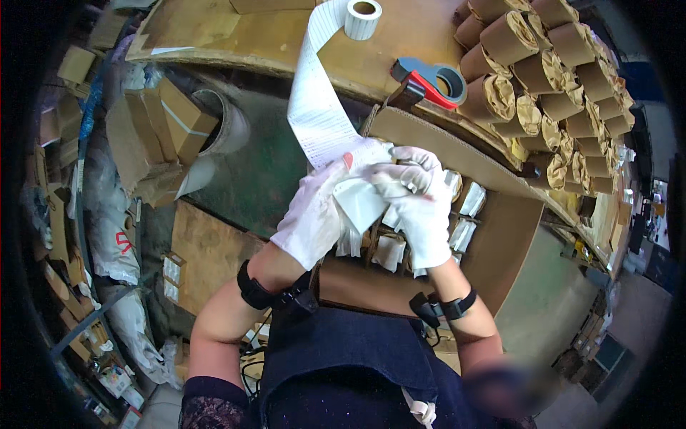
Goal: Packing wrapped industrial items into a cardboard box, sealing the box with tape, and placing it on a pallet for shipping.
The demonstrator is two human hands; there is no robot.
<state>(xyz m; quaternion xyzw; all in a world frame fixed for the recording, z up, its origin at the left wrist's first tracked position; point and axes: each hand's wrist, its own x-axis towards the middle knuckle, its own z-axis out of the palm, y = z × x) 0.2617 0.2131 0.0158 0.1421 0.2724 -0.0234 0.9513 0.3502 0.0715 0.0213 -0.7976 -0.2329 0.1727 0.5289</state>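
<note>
My left hand (314, 211), in a white glove, grips a long strip of printed white labels (314, 118), its bare thumb tip lying on top. The strip curves down from a label roll (362, 20) on the bench. Below my left fingers shows a smooth pale flap (361, 204); whether it belongs to the strip, I cannot tell. My right hand (421, 207), also gloved, is closed in a pinch against the strip's lower end, and what lies between its fingers is hidden. Beneath both hands stands an open cardboard box (500, 247) containing several white-wrapped packets (389, 252).
A tape dispenser (432, 80), grey and red, sits at the edge of the wooden bench (257, 36). Several brown paper-wrapped bundles (539, 71) are stacked at the right. To the left are a bin with cardboard (161, 136) and a wooden board (214, 254).
</note>
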